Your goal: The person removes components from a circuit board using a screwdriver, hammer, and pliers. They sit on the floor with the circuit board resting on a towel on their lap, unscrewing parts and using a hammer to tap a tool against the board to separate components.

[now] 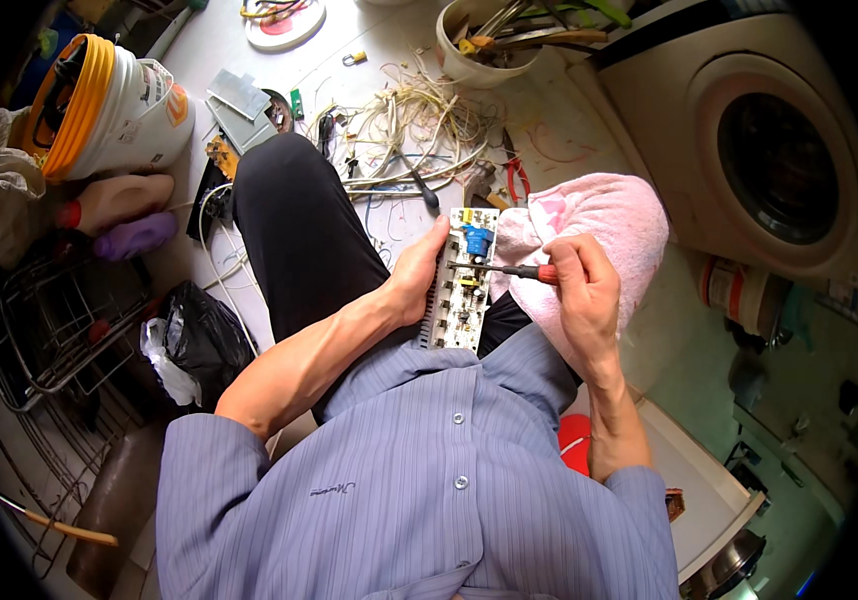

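Circuit board (446,312) in hand, seen from above. The long, pale board lies over your lap, between your thighs, its near short edge beside your shirt (389,440) and its far short edge pointing away from you. Your left hand (415,282) has its grip clamped on the board's left long edge, the thumb reaching up toward the far left corner; dark fins (428,325) line that same edge nearer you. Your right hand (589,290) has its grip closed around the red handle of a screwdriver (531,272). The shaft crosses the board's right long edge just on the near side of a blue component (477,241) — whether the tip touches the board cannot be told. A pink towel (614,210) covers your right knee. On the floor (389,30) beyond — a tangle of pale wires (449,120) and, near it, red-handled pliers (517,180).
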Motion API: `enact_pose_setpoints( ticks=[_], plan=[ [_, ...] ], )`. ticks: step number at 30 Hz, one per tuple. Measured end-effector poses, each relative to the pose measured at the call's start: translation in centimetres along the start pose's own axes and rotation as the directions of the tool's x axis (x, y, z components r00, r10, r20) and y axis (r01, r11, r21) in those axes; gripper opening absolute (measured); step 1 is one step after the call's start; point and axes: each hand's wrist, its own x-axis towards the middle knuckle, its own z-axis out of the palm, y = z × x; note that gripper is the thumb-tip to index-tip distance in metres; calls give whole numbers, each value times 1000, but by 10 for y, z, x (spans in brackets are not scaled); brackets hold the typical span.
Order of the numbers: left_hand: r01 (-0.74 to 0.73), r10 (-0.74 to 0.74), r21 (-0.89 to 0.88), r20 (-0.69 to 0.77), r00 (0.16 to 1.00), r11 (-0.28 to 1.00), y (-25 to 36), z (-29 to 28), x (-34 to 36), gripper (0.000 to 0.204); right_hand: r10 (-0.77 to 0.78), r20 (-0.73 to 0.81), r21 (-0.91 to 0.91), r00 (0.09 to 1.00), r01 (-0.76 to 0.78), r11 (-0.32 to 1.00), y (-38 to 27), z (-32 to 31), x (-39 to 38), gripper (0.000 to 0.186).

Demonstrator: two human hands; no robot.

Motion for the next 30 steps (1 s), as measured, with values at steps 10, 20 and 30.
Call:
enact_pose_setpoints(
  ticks=[10,20,30],
  plan=[
    [9,-10,24,38,999,1000,-1,-6,0,62,48,25,-60,999,-46,997,-8,-2,1,20],
    [6,-6,-10,-27,1000,1000,-1,2,-3,59,85,51,-50,995,-83,995,-9,-2,2,29],
    [18,-19,41,23,1000,999,-3,-9,3,62,99,-3,43,995,-98,994,-3,0,0,35]
  ],
)
